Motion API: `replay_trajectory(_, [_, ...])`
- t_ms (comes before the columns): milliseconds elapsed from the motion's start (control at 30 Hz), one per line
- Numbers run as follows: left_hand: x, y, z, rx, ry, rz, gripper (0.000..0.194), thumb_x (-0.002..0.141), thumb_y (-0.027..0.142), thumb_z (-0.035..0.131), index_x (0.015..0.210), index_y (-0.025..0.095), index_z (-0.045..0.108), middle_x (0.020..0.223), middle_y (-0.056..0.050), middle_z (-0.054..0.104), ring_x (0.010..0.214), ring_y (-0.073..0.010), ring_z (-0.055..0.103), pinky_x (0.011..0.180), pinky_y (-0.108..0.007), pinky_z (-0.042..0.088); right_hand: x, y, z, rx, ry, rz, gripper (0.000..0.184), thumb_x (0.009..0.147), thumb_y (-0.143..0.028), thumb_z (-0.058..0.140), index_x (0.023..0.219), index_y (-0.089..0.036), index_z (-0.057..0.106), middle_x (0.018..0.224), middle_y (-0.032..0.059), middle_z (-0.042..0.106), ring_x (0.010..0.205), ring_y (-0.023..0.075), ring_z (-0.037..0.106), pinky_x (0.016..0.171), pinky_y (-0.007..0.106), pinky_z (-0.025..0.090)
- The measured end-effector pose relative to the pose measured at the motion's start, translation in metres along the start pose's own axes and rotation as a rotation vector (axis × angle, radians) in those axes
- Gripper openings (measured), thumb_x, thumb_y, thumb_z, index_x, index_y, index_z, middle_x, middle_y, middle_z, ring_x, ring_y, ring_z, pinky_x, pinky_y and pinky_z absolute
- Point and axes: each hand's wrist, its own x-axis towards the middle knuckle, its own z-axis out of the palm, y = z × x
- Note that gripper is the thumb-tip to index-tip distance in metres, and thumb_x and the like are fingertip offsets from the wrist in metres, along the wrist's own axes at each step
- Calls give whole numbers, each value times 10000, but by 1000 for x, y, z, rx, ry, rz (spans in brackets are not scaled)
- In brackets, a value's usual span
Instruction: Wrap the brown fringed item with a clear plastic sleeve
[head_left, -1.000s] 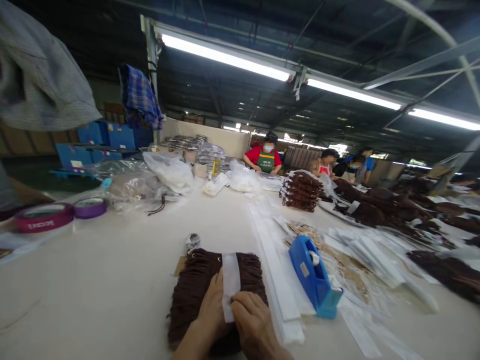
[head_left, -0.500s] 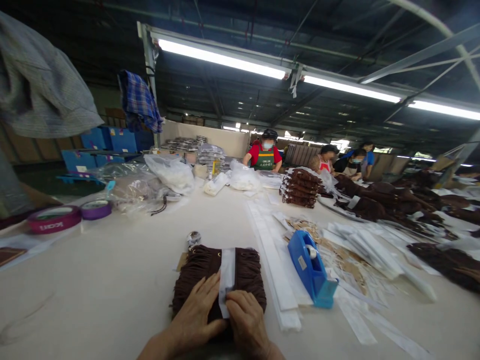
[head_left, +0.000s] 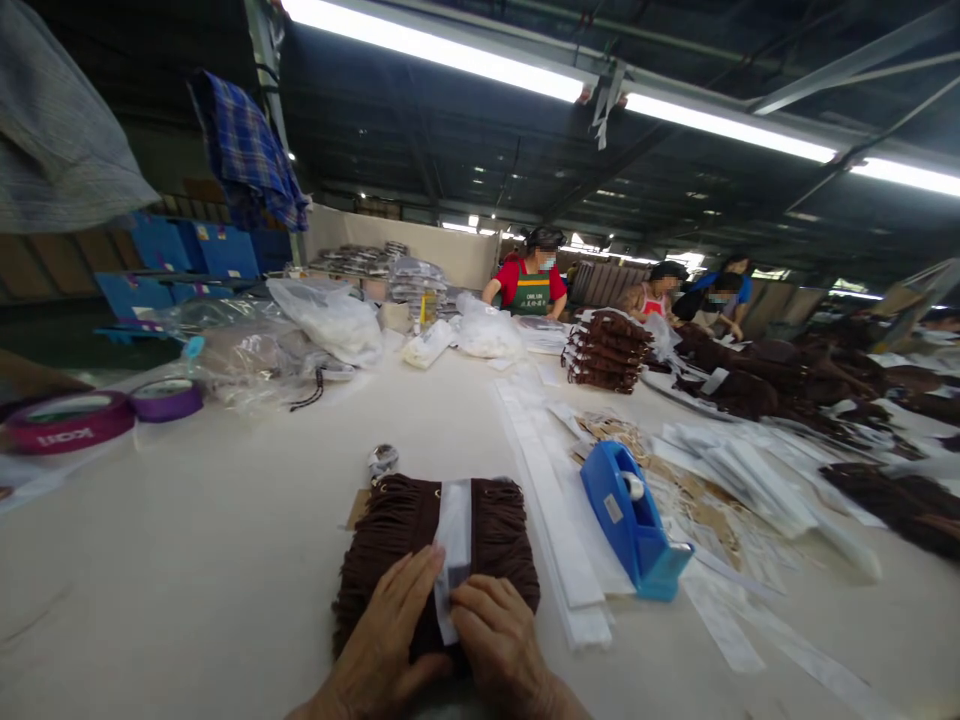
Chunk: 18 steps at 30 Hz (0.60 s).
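A folded brown fringed fabric bundle (head_left: 405,540) lies on the white table in front of me, with a white paper band (head_left: 454,535) running over its middle. My left hand (head_left: 390,635) lies flat on the bundle's near left part, fingers stretched out beside the band. My right hand (head_left: 499,640) has its fingers curled, pressing the near end of the band against the bundle. A small metal ring piece (head_left: 383,460) sits just beyond the bundle.
A blue tape dispenser (head_left: 632,520) stands to the right, beside long white paper strips (head_left: 551,500). Purple tape rolls (head_left: 67,422), clear plastic bags (head_left: 330,320) and stacked brown bundles (head_left: 604,360) lie farther off. Other people work at the table's far end.
My left hand has opened out flat on the bundle. The view has tilted a little; the bundle and band stay in place.
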Motion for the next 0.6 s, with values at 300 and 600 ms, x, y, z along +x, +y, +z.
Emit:
replay_trajectory(300, [3, 5, 0, 17, 18, -19, 796, 822, 474, 478, 1401, 88, 93, 1253, -176, 517, 1161, -259, 484, 962, -392, 407, 3, -3, -9, 38, -98, -20, 342, 933, -165, 263, 720, -158, 531, 739, 49, 604, 777, 160, 531, 644, 278, 385])
replay_trajectory(600, [3, 5, 0, -40, -29, -47, 775, 818, 376, 488, 1399, 69, 77, 1304, -200, 451, 1223, -277, 406, 991, -409, 365, 5, -10, -13, 44, -150, -32, 360, 930, -156, 237, 699, -158, 513, 703, 53, 575, 745, 166, 519, 627, 286, 381])
